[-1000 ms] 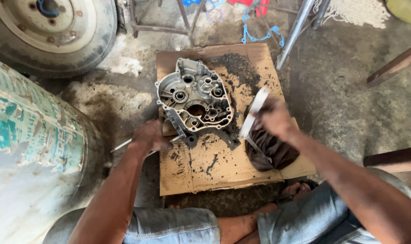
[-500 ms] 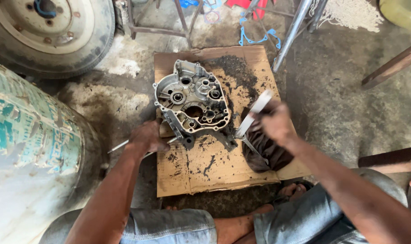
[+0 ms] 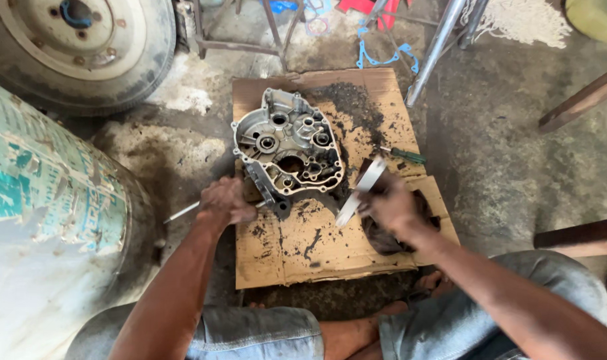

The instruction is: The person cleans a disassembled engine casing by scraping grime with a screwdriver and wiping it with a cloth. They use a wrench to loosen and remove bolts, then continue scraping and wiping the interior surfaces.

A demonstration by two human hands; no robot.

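A grey metal engine case half (image 3: 288, 143) lies open side up on a greasy sheet of cardboard (image 3: 297, 250). My left hand (image 3: 225, 201) grips a thin metal rod (image 3: 182, 213) at the case's lower left corner, beside a dark bracket (image 3: 267, 191). My right hand (image 3: 390, 207) holds a flat pale metal strip (image 3: 360, 192) that slants up toward the case's right edge. Under this hand lies a dark oily rag (image 3: 393, 230).
A green-handled screwdriver (image 3: 402, 155) lies on the cardboard's right side. A car wheel (image 3: 77, 47) sits at the top left, a worn painted drum (image 3: 47, 227) at the left. A metal pole (image 3: 433, 50) and wooden beams (image 3: 580, 100) stand to the right. My knees are at the bottom.
My right hand has slid down and left with the metal strip, from beside the case toward the rag. The left hand stays on the rod.
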